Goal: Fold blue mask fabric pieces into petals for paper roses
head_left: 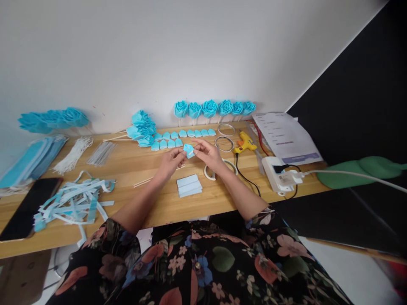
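Note:
Between my two hands, above the middle of the wooden table, is a small folded blue petal of fabric-like sheet. My left hand pinches its left edge. Fingers of my right hand are closed on its right side. Just behind lie two rows of similar folded blue petals. A stack of pale blue cut sheets lies on the table in front of my hands. Thin wooden sticks rest by my left wrist, and a tape roll is partly hidden under my right forearm.
Blue flowers on sticks lean along the wall, with others lying left. A yellow glue gun, metal rings and a power strip are right. Strip scraps, a phone and face masks are left.

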A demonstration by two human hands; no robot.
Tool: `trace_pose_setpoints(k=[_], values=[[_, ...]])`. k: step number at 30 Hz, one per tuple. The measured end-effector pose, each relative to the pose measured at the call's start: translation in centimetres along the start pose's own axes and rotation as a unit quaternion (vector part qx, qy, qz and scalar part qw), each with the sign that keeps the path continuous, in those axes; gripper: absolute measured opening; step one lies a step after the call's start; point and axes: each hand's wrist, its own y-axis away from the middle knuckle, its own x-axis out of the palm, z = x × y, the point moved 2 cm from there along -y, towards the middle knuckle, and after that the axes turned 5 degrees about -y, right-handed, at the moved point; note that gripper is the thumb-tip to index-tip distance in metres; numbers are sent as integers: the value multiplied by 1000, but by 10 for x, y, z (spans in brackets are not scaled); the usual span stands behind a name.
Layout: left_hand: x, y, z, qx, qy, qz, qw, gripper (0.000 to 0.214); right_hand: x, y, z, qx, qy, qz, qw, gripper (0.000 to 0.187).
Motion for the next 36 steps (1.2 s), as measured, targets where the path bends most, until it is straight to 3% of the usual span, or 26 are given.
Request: trace_pose_setpoints(k=[6, 12, 17, 21, 27, 32, 36], values=[[-2, -2, 2, 2, -13, -2, 1000, 31, -3, -2, 9, -28, 61, 9, 998, 41], [-6, -6, 7, 11, -3, -29, 1000, 31, -55, -3, 34, -41, 102, -154, 982, 37], [-4, -4, 4, 6, 3, -34, 999, 32, -81, 19, 32, 42, 306, -105, 945, 25], [-4, -2, 0, 1, -4, -33, 999, 32, -79, 31, 23, 89, 411, -74, 904, 23], [-4, -2, 0, -4, -1, -27, 1000, 31, -67, 18, 13, 109, 480, -44, 869, 15], [-4, -1, 0, -2, 0, -24, 1000, 31, -60, 10, 3, 103, 517, -42, 848, 13], [-4, -2, 2, 3, 0, -22, 1000, 31, -59, 11, -4, 95, 518, -63, 848, 16]])
